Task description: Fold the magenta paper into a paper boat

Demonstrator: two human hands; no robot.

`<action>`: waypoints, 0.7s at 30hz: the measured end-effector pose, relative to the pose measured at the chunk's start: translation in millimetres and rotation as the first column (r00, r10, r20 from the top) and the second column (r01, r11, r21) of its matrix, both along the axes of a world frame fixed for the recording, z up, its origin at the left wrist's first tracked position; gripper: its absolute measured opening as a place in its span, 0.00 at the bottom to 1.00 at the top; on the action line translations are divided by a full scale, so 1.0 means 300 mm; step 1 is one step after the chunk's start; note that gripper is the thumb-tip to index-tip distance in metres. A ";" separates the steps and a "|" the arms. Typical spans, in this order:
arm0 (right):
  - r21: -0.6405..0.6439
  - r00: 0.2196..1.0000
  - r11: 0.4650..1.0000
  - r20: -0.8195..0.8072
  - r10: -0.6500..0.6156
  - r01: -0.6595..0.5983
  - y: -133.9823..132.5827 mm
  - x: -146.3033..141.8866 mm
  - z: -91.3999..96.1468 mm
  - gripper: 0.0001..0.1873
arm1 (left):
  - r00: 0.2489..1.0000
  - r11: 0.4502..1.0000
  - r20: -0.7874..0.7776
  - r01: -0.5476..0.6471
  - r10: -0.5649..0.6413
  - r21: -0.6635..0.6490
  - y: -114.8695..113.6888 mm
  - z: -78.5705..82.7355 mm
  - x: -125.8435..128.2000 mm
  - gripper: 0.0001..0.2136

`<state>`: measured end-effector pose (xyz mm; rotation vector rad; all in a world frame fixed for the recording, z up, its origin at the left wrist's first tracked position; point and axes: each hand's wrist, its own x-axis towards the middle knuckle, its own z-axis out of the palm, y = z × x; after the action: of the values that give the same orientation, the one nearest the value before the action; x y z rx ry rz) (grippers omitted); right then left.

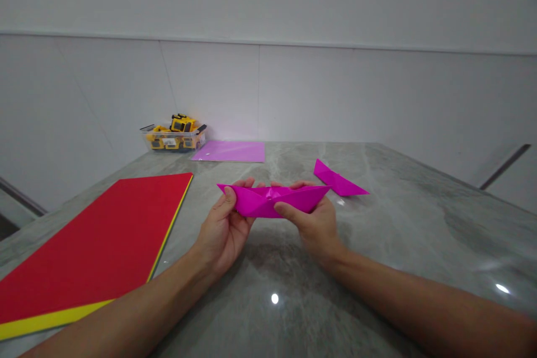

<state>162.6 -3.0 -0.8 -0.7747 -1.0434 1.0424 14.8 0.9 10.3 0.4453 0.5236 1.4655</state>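
A magenta folded paper boat (262, 208) is held up above the grey table, its long side facing me and its pointed ends to left and right. My left hand (226, 226) grips its left end, thumb on the near side and fingers behind. My right hand (316, 224) holds the right half, with the thumb pressed on the near side near the middle and the fingers behind the paper. A second magenta folded paper boat (339, 183) lies on the table just beyond my right hand. Parts of my fingers are hidden behind the held boat.
On the left lies a stack of large red sheets (109, 229) with a yellow edge below. Toward the wall are a lilac pack of paper (230, 151) and a clear plastic box (197, 139) of yellow toy vehicles (181, 124). The grey marble-patterned table (403, 246) reflects light.
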 end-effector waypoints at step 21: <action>-0.201 0.901 0.931 0.254 0.351 -0.305 0.028 0.085 -0.018 0.25 | 0.249 0.721 -0.844 0.661 -0.474 -0.210 0.012 0.014 -0.097 0.14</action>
<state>188.0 5.4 -6.3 -0.9162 -1.3873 1.3415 -14.4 4.5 14.6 1.4351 0.8914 0.4285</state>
